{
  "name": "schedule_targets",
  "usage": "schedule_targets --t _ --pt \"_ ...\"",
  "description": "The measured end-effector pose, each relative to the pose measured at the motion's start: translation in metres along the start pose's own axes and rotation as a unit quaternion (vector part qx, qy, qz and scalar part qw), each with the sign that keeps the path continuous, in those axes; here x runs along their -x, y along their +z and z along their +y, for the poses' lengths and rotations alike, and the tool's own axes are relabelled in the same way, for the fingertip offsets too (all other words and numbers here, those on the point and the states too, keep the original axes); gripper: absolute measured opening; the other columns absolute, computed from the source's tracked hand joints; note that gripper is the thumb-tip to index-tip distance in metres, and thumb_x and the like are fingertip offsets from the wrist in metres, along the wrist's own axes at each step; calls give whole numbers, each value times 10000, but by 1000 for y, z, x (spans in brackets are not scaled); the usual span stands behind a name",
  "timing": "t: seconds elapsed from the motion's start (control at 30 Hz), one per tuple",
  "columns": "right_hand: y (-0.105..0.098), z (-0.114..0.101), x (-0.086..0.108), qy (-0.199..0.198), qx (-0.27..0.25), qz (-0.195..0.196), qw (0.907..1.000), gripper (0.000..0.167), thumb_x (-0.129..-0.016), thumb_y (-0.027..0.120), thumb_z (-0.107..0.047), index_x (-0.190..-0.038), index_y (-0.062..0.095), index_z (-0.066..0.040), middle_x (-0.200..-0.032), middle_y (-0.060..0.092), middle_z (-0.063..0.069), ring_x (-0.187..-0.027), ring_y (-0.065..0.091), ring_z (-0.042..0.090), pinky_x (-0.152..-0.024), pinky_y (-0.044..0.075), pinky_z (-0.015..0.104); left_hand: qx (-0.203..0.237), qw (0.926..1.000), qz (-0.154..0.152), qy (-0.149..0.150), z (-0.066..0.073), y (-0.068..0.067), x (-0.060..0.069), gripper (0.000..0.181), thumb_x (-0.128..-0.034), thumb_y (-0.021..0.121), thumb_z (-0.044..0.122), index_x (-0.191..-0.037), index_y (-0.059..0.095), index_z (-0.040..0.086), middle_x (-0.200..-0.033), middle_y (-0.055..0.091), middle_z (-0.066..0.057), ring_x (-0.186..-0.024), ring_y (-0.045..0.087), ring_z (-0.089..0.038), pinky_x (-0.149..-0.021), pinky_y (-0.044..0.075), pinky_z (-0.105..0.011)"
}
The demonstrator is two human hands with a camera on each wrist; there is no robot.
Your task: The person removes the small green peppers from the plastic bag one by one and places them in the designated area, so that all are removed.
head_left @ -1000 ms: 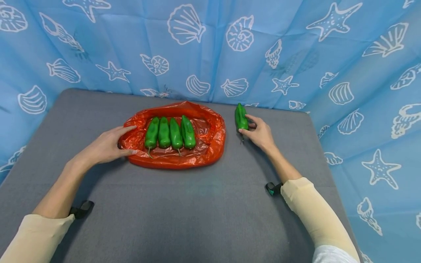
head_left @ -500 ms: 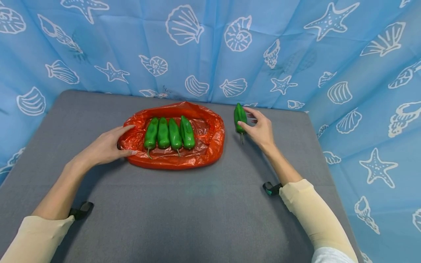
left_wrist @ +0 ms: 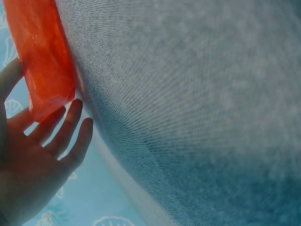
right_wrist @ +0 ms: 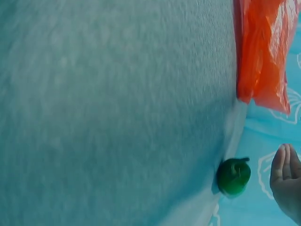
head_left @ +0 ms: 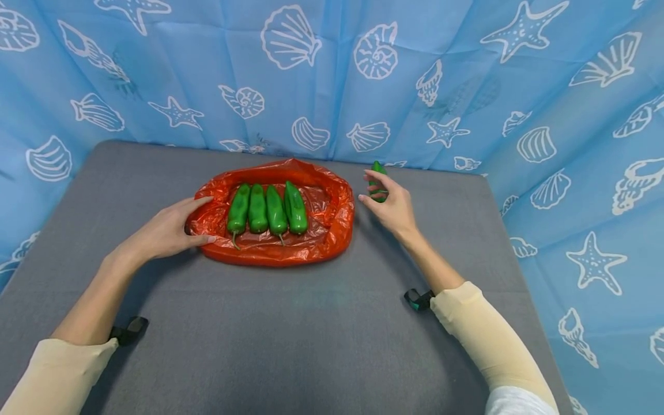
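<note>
Several green peppers point(head_left: 267, 208) lie side by side inside an open red plastic bag point(head_left: 342, 222) with a rolled-out rim. My left hand point(head_left: 166, 233) rests against the bag's left end, thumb at the front rim and index finger at the back. Spread, fairly straight fingers touch the red plastic point(left_wrist: 47, 61) in the left wrist view. My right hand point(head_left: 391, 207) is in the air between the bag and a lone green pepper point(head_left: 380, 167), holding nothing. The hand partly hides that pepper in the head view. In the right wrist view the pepper point(right_wrist: 233, 178) lies apart from the fingers.
Everything lies on a table with a grey cloth point(head_left: 290, 334). A blue curtain point(head_left: 332, 75) with white shell prints hangs along the back and right edges. A black strap point(head_left: 128, 330) is on the left wrist and another point(head_left: 418, 300) on the right.
My right hand has let go of the lone pepper and moved left toward the bag, its fingers parted. The left hand, the bag and the peppers in it have stayed put.
</note>
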State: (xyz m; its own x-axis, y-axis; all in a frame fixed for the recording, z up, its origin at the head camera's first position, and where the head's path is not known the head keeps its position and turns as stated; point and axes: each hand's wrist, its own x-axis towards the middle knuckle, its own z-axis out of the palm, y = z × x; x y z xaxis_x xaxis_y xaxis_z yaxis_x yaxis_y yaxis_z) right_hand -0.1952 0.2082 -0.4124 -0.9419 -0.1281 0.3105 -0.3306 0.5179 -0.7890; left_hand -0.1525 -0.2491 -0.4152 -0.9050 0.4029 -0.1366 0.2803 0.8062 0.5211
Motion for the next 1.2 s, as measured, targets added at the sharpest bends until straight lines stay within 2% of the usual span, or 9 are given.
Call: schedule_targets --t 0.1,0.23,0.4,0.47,0.6,0.67,0.83,1.03,1.2 --pt "6 -2 1 -67 -161 -115 9998 521 -861 768 -25 -1352 597 -47 -1265 656 155 -1025 664 325 -855 559 440 4 10000 -23 -32 0 -1 0 881 -871 776 372 -1545 318 38 -1527 308 -327 -1386 302 -509 -1087 270 -668" --pt "13 -5 1 -164 -418 -244 9987 547 -883 712 46 -1398 532 2 -1265 628 248 -999 663 384 -849 550 496 3 10000 -59 -38 0 0 -1 876 -877 764 395 -1549 319 53 -1537 290 -324 -1389 292 -513 -1083 270 -675" --pt "17 -31 7 -198 -287 -331 9988 553 -884 675 99 -1405 500 43 -1220 638 283 -936 661 395 -802 547 501 27 10000 -27 41 1 2 -3 876 -878 754 431 -1544 332 47 -1531 302 -321 -1381 308 -510 -1078 283 -672" --pt "17 -43 8 -304 -218 -311 9988 547 -870 683 109 -1386 513 58 -1208 640 286 -903 664 387 -779 556 466 34 10000 -11 47 1 3 -2 874 -879 751 436 -1541 337 42 -1524 314 -322 -1375 318 -508 -1073 289 -673" --pt "22 -54 10 -505 -360 -279 9977 534 -848 676 147 -1358 523 94 -1233 611 305 -883 665 411 -775 561 483 78 10000 16 37 1 3 0 864 -883 748 432 -1540 340 45 -1509 338 -317 -1358 345 -503 -1060 308 -672" --pt "27 -51 9 -574 -458 -309 9968 527 -850 671 156 -1353 523 102 -1243 598 313 -879 666 423 -772 555 515 108 9999 20 30 1 2 1 862 -885 745 430 -1542 337 50 -1508 340 -316 -1355 349 -503 -1057 312 -671" --pt "42 -31 3 -559 -573 -561 9952 538 -861 690 116 -1372 537 48 -1212 622 283 -872 682 355 -759 570 473 156 9999 53 46 1 2 0 872 -881 747 439 -1543 334 51 -1495 354 -320 -1343 364 -505 -1054 319 -666" --pt "53 -30 1 -298 -556 -974 9932 526 -867 727 37 -1365 570 -24 -1222 643 208 -885 698 236 -785 583 369 158 9998 71 53 1 3 -2 875 -877 747 451 -1537 343 42 -1484 367 -323 -1335 374 -508 -1055 321 -665" --pt "62 -32 1 -214 -396 -1225 9915 516 -867 735 11 -1358 582 -38 -1221 649 202 -891 700 216 -793 581 323 163 9998 65 66 1 3 -2 865 -881 743 453 -1534 351 44 -1484 373 -315 -1331 385 -499 -1053 329 -659"
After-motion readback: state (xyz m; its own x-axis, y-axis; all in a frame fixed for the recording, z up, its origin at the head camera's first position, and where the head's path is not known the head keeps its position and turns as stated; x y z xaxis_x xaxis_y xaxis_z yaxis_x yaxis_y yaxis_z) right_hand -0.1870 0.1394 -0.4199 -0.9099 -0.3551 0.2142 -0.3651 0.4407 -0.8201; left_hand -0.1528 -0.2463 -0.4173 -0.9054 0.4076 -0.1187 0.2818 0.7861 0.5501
